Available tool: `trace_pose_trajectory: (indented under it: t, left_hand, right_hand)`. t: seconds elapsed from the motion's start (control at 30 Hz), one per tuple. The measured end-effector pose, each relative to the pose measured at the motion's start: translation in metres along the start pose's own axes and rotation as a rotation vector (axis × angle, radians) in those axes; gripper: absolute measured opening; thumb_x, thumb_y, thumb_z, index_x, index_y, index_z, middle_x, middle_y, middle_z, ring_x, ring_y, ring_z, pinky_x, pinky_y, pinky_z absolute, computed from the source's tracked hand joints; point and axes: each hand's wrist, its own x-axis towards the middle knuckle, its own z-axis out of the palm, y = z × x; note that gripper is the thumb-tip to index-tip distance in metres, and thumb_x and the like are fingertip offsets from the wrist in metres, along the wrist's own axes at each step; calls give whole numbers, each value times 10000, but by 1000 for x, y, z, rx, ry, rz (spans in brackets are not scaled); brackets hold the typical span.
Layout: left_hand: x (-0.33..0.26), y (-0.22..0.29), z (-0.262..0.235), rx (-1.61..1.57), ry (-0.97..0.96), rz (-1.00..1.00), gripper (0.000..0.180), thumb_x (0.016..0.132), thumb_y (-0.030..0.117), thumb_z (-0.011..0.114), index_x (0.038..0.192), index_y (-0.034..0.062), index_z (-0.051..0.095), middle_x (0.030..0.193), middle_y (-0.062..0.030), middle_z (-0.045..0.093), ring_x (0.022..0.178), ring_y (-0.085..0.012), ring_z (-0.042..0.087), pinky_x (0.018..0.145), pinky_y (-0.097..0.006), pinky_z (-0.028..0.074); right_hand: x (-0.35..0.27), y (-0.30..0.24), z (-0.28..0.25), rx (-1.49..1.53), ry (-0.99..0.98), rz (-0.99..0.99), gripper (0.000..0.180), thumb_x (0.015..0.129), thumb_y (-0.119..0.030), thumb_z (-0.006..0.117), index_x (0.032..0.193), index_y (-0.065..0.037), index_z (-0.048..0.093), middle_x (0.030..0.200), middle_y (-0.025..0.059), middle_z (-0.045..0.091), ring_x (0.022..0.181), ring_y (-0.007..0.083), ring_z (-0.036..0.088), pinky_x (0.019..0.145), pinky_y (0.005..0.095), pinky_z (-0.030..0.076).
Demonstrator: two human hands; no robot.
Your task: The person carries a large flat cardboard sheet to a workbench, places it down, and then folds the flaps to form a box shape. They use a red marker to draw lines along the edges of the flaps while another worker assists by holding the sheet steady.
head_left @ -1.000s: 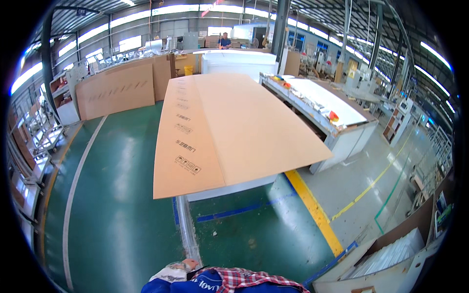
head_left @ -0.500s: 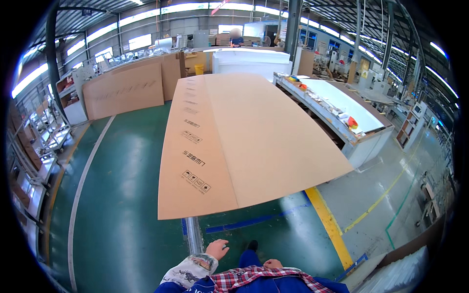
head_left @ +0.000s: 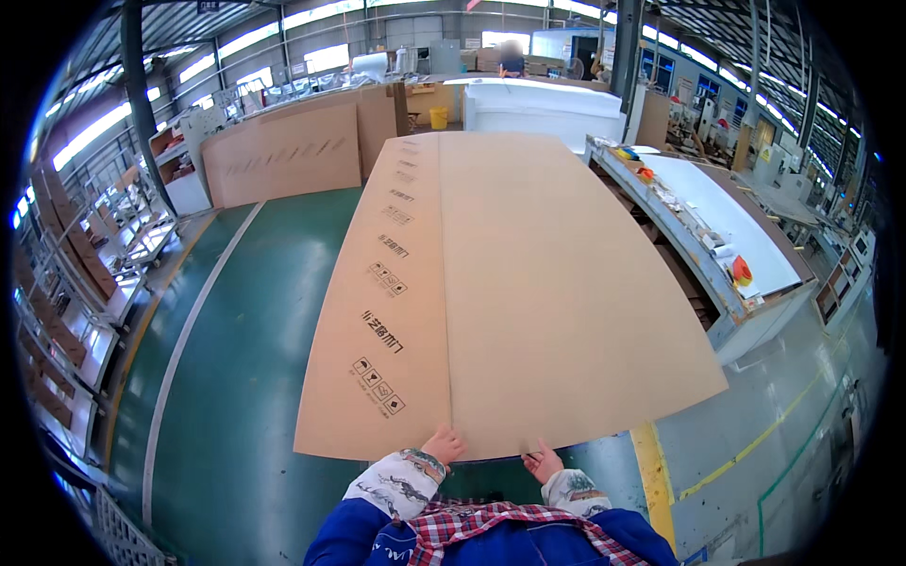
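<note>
Cardboard sheet (head_left: 566,283) flat, long axis running near to far, short edge nearest, left hand (head_left: 444,445) and right hand (head_left: 545,463) at that edge — grip closure or hold, cannot tell.

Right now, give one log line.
left hand: at near edge of cardboard sheet; right hand: at same edge; workbench: right of sheet
</note>
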Motion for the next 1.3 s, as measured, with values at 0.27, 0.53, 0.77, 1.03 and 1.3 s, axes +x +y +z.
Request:
trace_pose_trajectory:
  t: [0.27,0.53,0.77,1.03,1.3]
  left_hand:
    - [0,-30,-30,-297,314,167,453,726,425,630,991,70,534,869,-107,561,903,-290,529,875,-438,376]
    - [-140,-144,-157,-310,737,45,261,716,283,627,716,46,518,661,-139,493,669,-326,497,629,-426,409]
    - [-306,-211,-147,-65,1045,-396,43,661,65,486,626,39,487,608,-113,466,641,-299,518,781,-428,453]
    - [-425,-212,7,-28,835,-1050,80,730,53,496,764,9,554,836,-178,578,883,-357,547,884,-441,418]
    - [-400,-212,173,-407,-152,-1510,358,799,357,538,1060,123,611,1209,-125,520,1163,-295,449,998,-473,291]
  right_hand:
    - [8,9,4,-50,326,-168,167,859,-275,589,876,-111,562,679,-3,569,574,122,544,499,250,449]
    - [-1,-17,-6,-42,479,-200,183,845,-277,600,853,-98,563,640,6,545,547,127,534,437,255,444]
    - [11,-5,-22,-36,482,-151,172,843,-271,605,821,-102,579,625,3,559,498,118,527,398,246,405]
    - [29,-1,-57,-83,488,-114,214,857,-308,579,827,-96,576,619,16,575,487,133,525,383,256,384]
    - [24,-5,-48,-231,489,-149,285,884,-362,512,797,-101,583,601,13,574,476,121,507,372,279,358]
